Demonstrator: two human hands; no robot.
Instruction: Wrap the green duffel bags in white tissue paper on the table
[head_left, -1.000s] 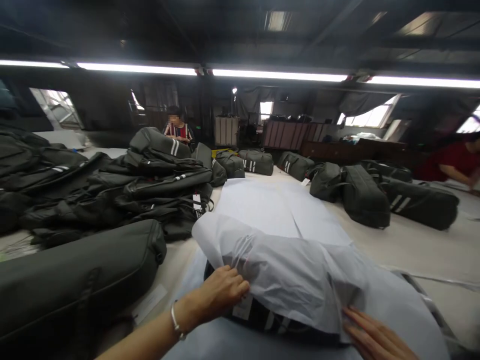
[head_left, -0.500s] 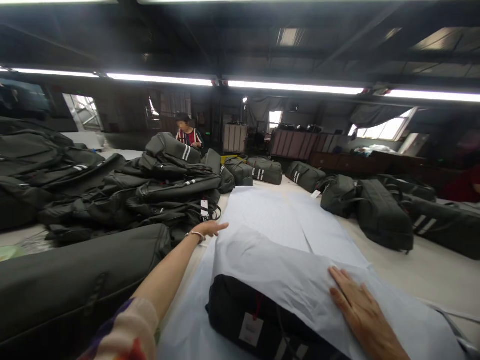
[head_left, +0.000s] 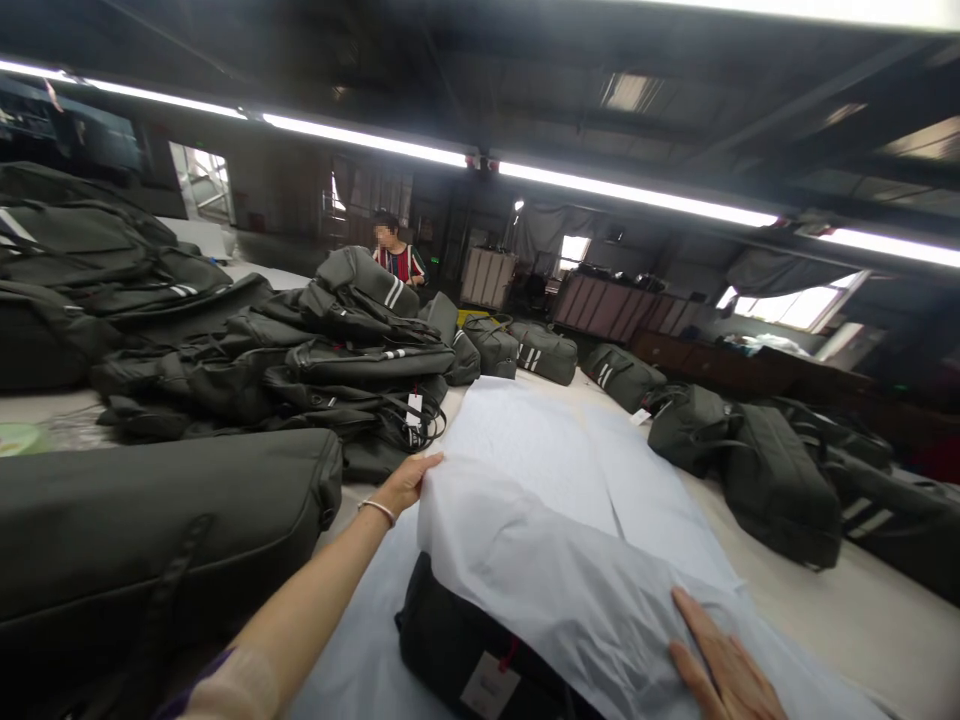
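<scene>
A sheet of thin white wrapping paper (head_left: 525, 530) drapes over a dark duffel bag (head_left: 442, 620) in front of me. The bag's near end shows below the paper, with a white hang tag (head_left: 489, 686) on a red string. My left hand (head_left: 409, 482), a bracelet at its wrist, pinches the paper's far left corner. Spread over the right part of the paper, on top of the bag, lies my right hand (head_left: 720, 660), partly cut off by the frame's bottom. More white paper (head_left: 540, 430) lies flat beyond the bag.
A large dark duffel bag (head_left: 165, 540) lies close on my left, with a heap of dark bags (head_left: 300, 370) behind it. More bags (head_left: 784, 480) line the table's right side. A person (head_left: 401, 260) in a striped top is at the back.
My left hand has closed on the paper's corner and pulled it a little toward me, covering more of the bag. My right hand still rests on the paper. The view has tilted.
</scene>
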